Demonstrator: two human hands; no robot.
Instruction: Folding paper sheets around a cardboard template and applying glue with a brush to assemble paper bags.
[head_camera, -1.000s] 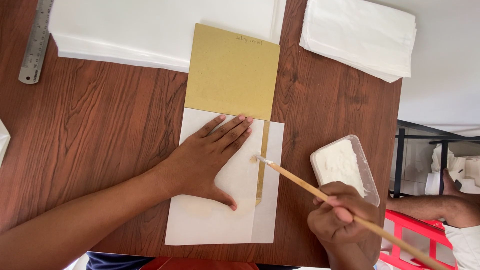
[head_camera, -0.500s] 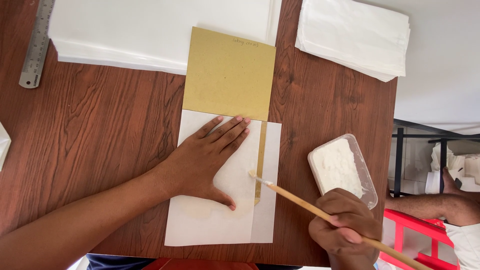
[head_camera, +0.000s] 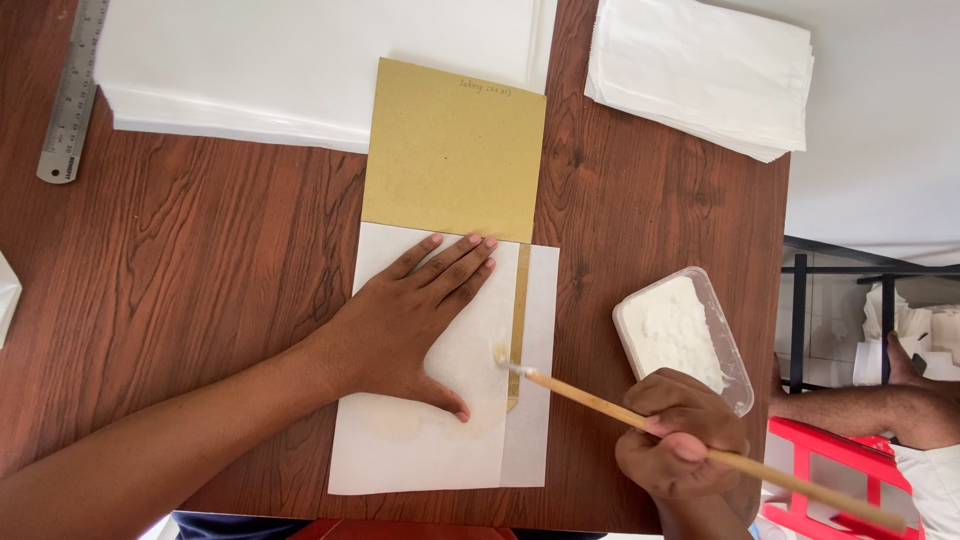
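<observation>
My left hand (head_camera: 405, 325) lies flat, fingers spread, on a white sheet of paper (head_camera: 420, 455) that is folded over a tan cardboard piece (head_camera: 455, 150) on the wooden table (head_camera: 200, 260). A narrow strip of the cardboard (head_camera: 519, 300) shows between the paper's two flaps. My right hand (head_camera: 680, 440) grips a thin wooden brush stick (head_camera: 590, 400) whose white tip touches the paper beside the lower part of that strip.
A clear plastic tub of white paste (head_camera: 680, 335) stands right of the paper. Stacks of white paper lie at the back left (head_camera: 300, 70) and back right (head_camera: 700, 70). A steel ruler (head_camera: 72, 95) is at far left. Another person's arm (head_camera: 860, 410) and a red object (head_camera: 830, 470) are beyond the table's right edge.
The brush tip has travelled down along the cardboard strip toward me, and my right hand has come closer to the table edge. My left hand has stayed flat on the paper.
</observation>
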